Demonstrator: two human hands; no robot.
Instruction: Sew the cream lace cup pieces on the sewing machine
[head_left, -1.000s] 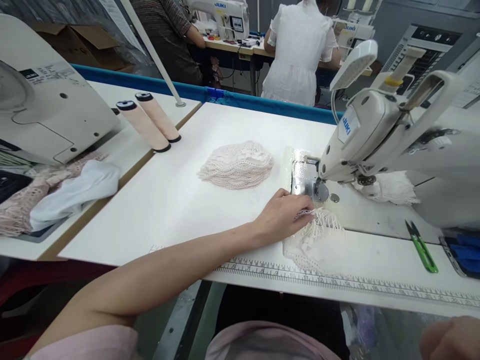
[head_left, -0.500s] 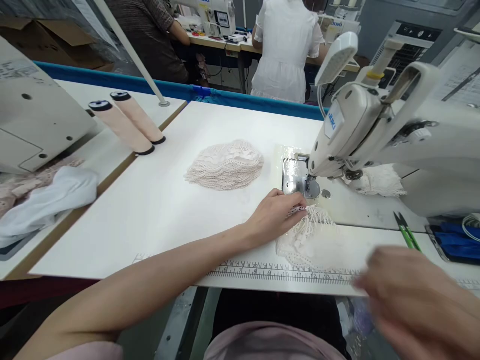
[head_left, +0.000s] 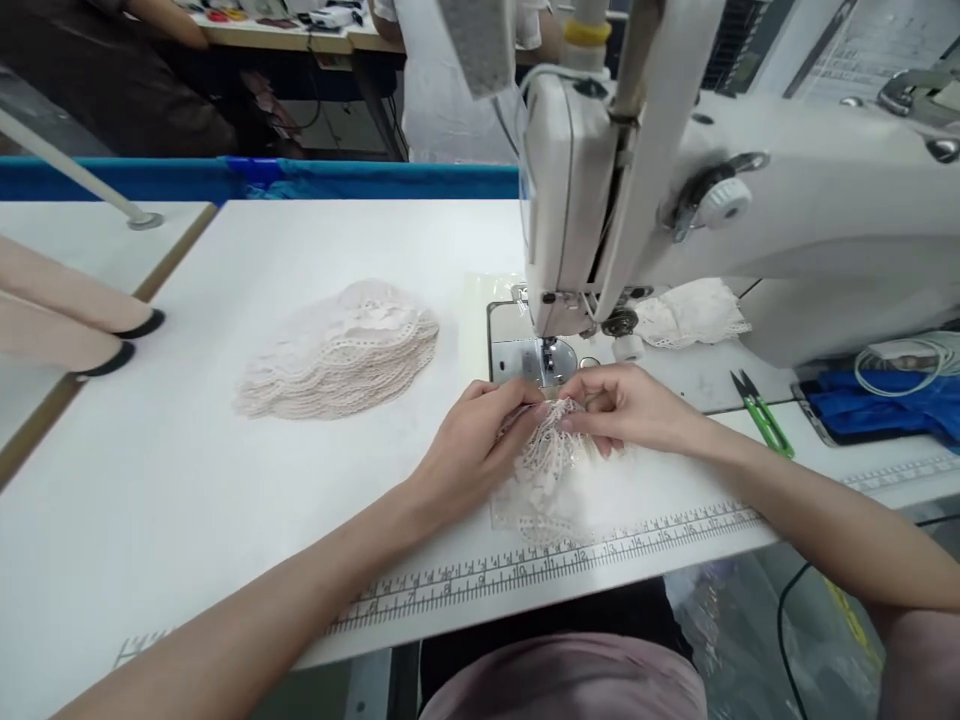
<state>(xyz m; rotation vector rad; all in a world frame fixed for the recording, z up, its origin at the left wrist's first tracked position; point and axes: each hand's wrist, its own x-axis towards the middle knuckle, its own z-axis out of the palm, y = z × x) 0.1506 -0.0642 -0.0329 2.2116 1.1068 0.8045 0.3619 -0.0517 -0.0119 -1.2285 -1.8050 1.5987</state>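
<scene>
A piece of cream lace [head_left: 553, 455] lies gathered just in front of the sewing machine's needle plate [head_left: 517, 352]. My left hand [head_left: 491, 425] pinches its upper edge from the left, fingers closed. From the right, my right hand [head_left: 619, 408] has thumb and forefinger closed on the same edge, close to the left fingertips. The lower part of the lace spreads on the table toward the printed ruler. Right above both hands is the head of the white sewing machine [head_left: 559, 200]. My fingers partly cover the gathered edge.
A stack of lace pieces [head_left: 345, 355] lies left on the white table [head_left: 225, 520]. Another lace bundle [head_left: 694, 312] sits under the machine arm. Green thread snips [head_left: 763, 415] and a phone with blue cloth [head_left: 870, 405] are at right. Peach thread cones [head_left: 67, 325] stand far left.
My right hand has come in from the lower right, where it was blurred, and taken hold of the lace edge. The left hand keeps its pinch. The view has shifted right and closer.
</scene>
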